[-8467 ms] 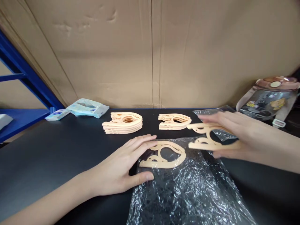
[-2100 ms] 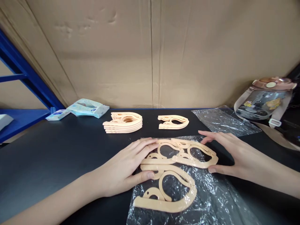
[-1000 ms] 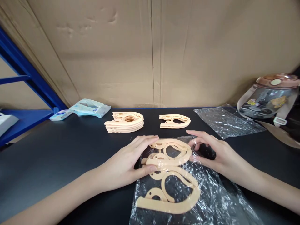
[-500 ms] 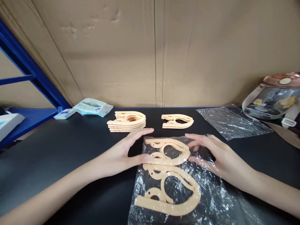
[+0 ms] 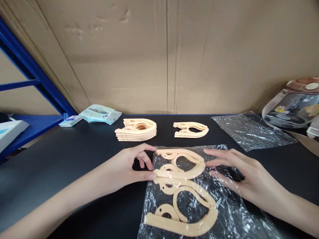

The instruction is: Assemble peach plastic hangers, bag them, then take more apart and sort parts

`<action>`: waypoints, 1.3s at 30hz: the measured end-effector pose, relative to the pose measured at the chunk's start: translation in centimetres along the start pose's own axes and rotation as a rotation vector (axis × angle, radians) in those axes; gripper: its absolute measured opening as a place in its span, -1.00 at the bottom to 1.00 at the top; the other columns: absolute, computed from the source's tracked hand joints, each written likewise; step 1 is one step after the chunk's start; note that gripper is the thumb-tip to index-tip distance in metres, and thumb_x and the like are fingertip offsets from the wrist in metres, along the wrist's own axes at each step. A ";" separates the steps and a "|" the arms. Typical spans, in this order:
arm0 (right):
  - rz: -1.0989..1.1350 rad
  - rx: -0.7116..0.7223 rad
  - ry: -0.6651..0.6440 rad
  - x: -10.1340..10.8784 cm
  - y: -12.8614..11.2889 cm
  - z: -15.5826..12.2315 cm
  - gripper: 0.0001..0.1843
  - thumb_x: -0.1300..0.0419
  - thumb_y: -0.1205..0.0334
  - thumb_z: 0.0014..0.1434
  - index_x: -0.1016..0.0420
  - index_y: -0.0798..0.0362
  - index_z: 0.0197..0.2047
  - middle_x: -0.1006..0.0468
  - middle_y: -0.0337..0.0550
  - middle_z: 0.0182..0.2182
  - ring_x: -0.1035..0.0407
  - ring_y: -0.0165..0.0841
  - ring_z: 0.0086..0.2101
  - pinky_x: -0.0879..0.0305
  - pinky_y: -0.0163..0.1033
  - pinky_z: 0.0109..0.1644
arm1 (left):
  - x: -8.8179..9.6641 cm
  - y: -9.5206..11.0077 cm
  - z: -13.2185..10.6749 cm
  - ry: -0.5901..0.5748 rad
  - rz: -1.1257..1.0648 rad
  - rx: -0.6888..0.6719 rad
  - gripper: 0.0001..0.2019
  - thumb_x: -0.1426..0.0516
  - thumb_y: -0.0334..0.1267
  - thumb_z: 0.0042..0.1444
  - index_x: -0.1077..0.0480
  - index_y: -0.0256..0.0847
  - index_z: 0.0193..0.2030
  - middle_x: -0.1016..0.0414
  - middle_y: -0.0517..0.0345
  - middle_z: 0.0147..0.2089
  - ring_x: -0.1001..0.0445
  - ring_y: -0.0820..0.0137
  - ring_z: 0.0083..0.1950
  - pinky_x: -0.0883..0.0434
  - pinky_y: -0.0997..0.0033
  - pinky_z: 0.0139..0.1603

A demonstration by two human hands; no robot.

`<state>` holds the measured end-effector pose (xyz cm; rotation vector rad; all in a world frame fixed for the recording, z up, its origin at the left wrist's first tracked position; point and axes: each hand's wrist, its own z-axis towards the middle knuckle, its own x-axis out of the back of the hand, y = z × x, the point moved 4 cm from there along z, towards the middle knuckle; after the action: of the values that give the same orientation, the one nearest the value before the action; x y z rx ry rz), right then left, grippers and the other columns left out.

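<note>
A crinkled clear plastic bag (image 5: 231, 212) lies on the black table (image 5: 62, 159) in front of me. Two sets of flat peach hook-shaped plastic pieces sit in it, one at the far end (image 5: 185, 172) and one nearer me (image 5: 184, 225). My left hand (image 5: 127, 166) grips the left end of the far set between forefinger and thumb, its other fingers curled. My right hand (image 5: 239, 172) lies flat with fingers stretched just right of that set, and film covers some fingertips.
A taller stack of the same peach pieces (image 5: 136, 130) and a low one (image 5: 190, 129) lie farther back. A second clear bag (image 5: 251, 132) and a lidded drinking bottle (image 5: 291, 106) are at the right. Tissue packs (image 5: 98, 114), a blue rack (image 5: 30, 71) and a cardboard wall (image 5: 174, 56) bound the table.
My left hand's fingers have curled and pinched the far set's left end. My right hand has slid a little to the right, off that set. Earlier, more pieces were laid on the bag.
</note>
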<state>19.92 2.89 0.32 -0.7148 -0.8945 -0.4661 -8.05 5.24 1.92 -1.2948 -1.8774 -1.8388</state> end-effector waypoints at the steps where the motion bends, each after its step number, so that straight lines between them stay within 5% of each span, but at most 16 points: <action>1: 0.003 0.003 -0.003 0.0 0.0 0.0 -0.46 -0.12 0.25 0.27 -0.09 -0.20 0.27 -0.65 -0.26 -0.19 -0.53 -0.28 -0.19 -0.40 -0.12 -0.07 | -0.1 0.0 0.0 0.012 -0.006 -0.005 -0.49 -0.26 0.00 0.03 -0.30 -0.09 0.10 -0.55 0.25 -0.29 -0.44 0.34 -0.26 -0.33 0.37 -0.25; 11: -0.034 0.038 -0.086 0.0 -0.5 0.3 -0.60 -0.03 0.27 0.32 -0.17 -0.14 0.20 -0.53 -0.11 0.01 -0.46 -0.25 -0.07 -0.42 -0.08 -0.04 | -0.5 -0.3 -0.2 0.080 -0.080 0.018 -0.47 -0.24 -0.01 0.05 -0.29 -0.09 0.14 -0.54 0.27 -0.34 -0.41 0.37 -0.32 -0.28 0.41 -0.34; 19: -0.047 -0.014 0.011 0.4 -0.2 -0.3 -0.50 -0.10 0.20 0.29 -0.10 -0.18 0.26 -0.60 -0.19 -0.06 -0.48 -0.24 -0.06 -0.43 -0.08 -0.04 | -0.2 -2.2 0.6 0.193 -0.192 0.059 -0.51 -0.09 0.03 0.16 -0.32 -0.12 0.17 -0.43 -0.01 0.12 -0.44 0.32 -0.21 -0.39 0.44 -0.48; 26: -0.022 0.016 -0.035 0.4 -0.6 -0.3 -0.52 -0.08 0.23 0.30 -0.12 -0.18 0.25 -0.57 -0.15 -0.01 -0.48 -0.28 -0.07 -0.43 -0.15 -0.05 | -0.3 -2.2 0.9 0.153 -0.392 0.020 -0.51 -0.14 -0.09 0.14 -0.30 -0.14 0.21 -0.47 -0.02 0.09 -0.47 0.30 -0.18 -0.44 0.45 -0.46; 33: -0.028 0.005 -0.060 0.4 -0.6 -0.1 -0.63 -0.06 0.23 0.31 -0.20 -0.16 0.18 -0.52 -0.12 0.07 -0.47 -0.28 -0.06 -0.44 -0.13 -0.04 | -0.3 -1.0 0.8 0.288 0.162 -0.099 -0.62 -0.04 -0.05 0.25 -0.33 -0.11 0.15 -0.48 0.09 -0.12 -0.40 0.39 -0.33 -0.38 0.44 -0.42; 39: -0.009 -0.003 -0.056 0.6 -0.6 -0.1 -0.64 -0.08 0.22 0.30 -0.24 -0.16 0.16 -0.52 -0.17 0.06 -0.46 -0.28 -0.02 -0.44 -0.13 -0.01 | -0.5 0.3 1.2 0.224 0.329 -0.257 -0.71 0.03 -0.15 0.33 -0.39 -0.10 0.08 -0.41 0.11 0.07 -0.45 0.36 -0.12 -0.41 0.39 -0.07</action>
<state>19.95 2.36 0.94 -0.7296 -0.9498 -0.4574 -7.03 6.07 1.61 -1.3147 -1.2633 -1.9900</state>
